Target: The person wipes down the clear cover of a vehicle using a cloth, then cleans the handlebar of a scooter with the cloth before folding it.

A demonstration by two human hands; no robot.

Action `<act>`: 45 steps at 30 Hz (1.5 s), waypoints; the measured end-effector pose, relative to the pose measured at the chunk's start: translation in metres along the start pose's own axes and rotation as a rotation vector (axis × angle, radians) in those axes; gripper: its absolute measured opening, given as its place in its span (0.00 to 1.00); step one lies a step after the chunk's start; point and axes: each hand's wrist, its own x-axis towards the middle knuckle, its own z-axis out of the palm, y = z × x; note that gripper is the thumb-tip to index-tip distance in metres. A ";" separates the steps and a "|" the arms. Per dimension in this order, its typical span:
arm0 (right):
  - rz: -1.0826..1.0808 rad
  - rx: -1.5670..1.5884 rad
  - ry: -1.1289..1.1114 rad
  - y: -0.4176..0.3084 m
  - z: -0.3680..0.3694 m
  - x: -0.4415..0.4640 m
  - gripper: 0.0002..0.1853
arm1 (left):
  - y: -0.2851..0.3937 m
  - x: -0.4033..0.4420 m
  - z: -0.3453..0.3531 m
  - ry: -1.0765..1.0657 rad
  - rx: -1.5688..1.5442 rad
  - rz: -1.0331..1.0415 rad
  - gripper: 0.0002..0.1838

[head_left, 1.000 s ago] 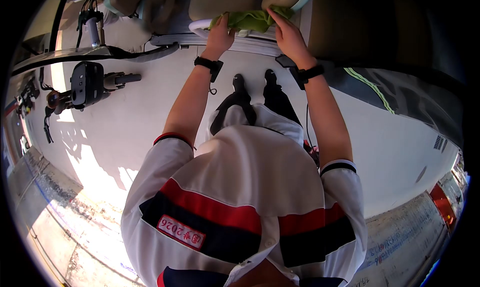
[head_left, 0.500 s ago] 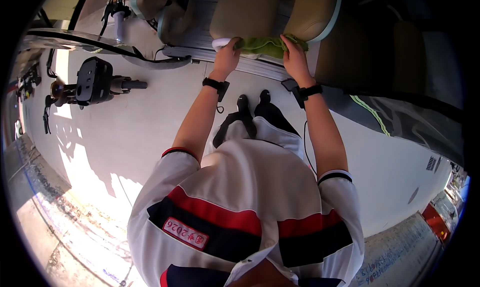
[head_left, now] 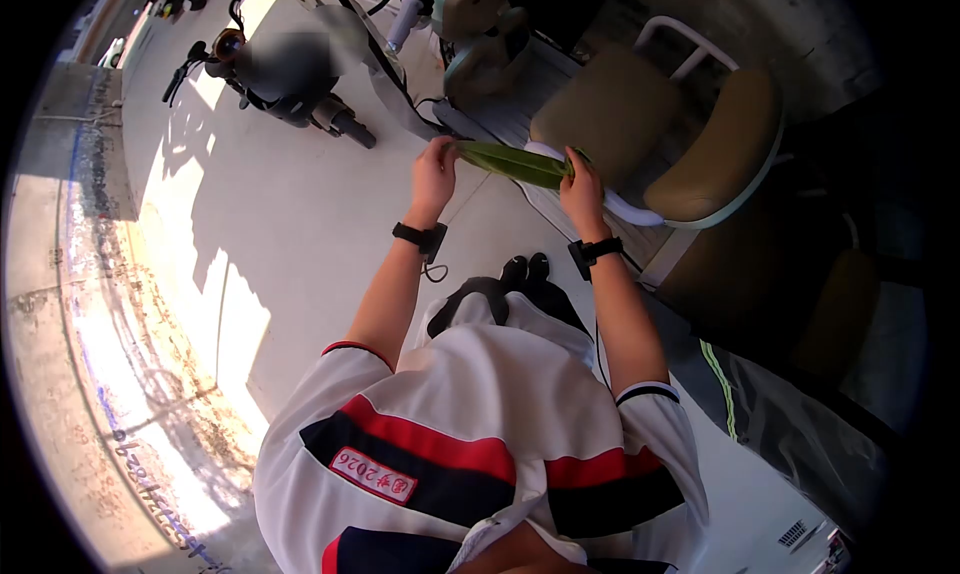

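A green cloth [head_left: 512, 164] is stretched between my two hands in the middle of the view, in front of a tan vehicle seat. My left hand [head_left: 433, 181] is closed on its left end, over the pale floor. At the other end, my right hand [head_left: 581, 195] grips the cloth beside the seat's white tubular frame [head_left: 628, 212]. The tan seat cushion [head_left: 603, 112] lies just beyond the cloth, and its curved backrest [head_left: 718, 154] is to the right. Whether the cloth touches the seat frame, I cannot tell. Black straps with small devices circle both wrists.
A dark two-wheeler [head_left: 290, 79] stands at upper left, its upper part blurred. Handlebars with a pale grip [head_left: 405, 24] are ahead of the seat. Dark covered seating [head_left: 760, 294] is at right. A sunlit concrete strip [head_left: 120, 364] runs along the left.
The cloth, earlier bunched against the seat's front edge, is now drawn out lengthwise between my hands and away from that edge. My view has turned left, so the seat appears farther right.
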 end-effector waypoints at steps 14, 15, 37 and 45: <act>-0.205 0.595 0.193 -0.144 0.056 0.074 0.10 | -0.025 -0.003 -0.147 0.479 0.065 -0.202 0.08; -0.215 0.594 0.196 -0.160 0.062 0.076 0.09 | -0.030 -0.002 -0.158 0.495 0.071 -0.222 0.08; -0.472 0.571 0.014 -0.427 0.322 0.154 0.08 | -0.184 -0.003 -0.417 0.887 -0.105 -0.237 0.08; -0.355 0.725 -0.156 -0.470 0.417 0.188 0.08 | -0.213 0.002 -0.459 0.931 0.032 -0.336 0.07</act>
